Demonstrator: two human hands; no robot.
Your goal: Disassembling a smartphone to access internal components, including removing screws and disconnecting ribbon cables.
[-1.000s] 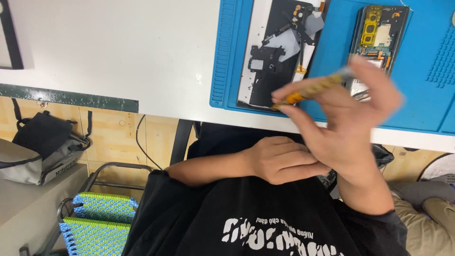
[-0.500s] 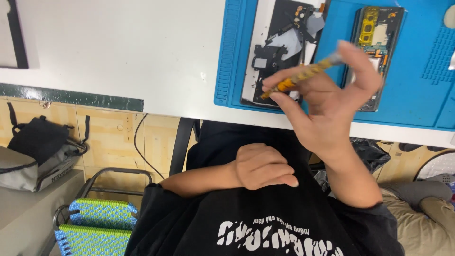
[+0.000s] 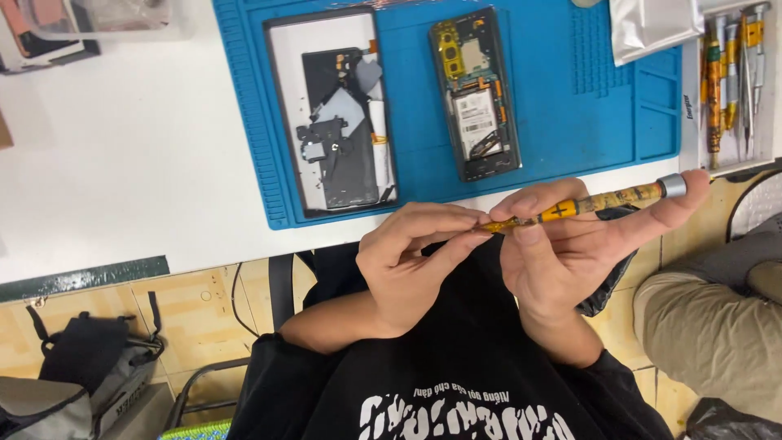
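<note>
**Both hands on 1 precision screwdriver, in front of an opened phone**

Nearest the camera we note a black printed shirt (image 3: 456,391), and at the lower left a grey and black bag (image 3: 77,379) on the floor.

Just above the shirt, our 2 hands meet in front of the table edge. The right hand (image 3: 570,261) holds a yellow precision screwdriver (image 3: 582,204) nearly level, thumb and forefinger closed on the shaft near its tip end, with a finger stretched along to the silver end cap at the right. The left hand (image 3: 411,265) is closed narrowly, its fingertips (image 3: 476,218) pinched at the screwdriver's tip. We cannot tell whether a bit or a screw sits between those fingertips. At the right edge we record another person's leg in khaki trousers (image 3: 709,326).

Beyond the hands lies the white table (image 3: 138,163) with a blue work mat (image 3: 554,106) on it. On the mat, 2 items lie side by side and apart: a detached phone rear panel (image 3: 330,122) to the left, inner face up, and an opened phone body (image 3: 475,94) to the right, with circuit board exposed.

Farthest right, a white tool tray (image 3: 692,122) holds several slim hand tools (image 3: 729,77) laid parallel. A silver pouch (image 3: 648,28) rests beside it at the mat's top corner.
</note>
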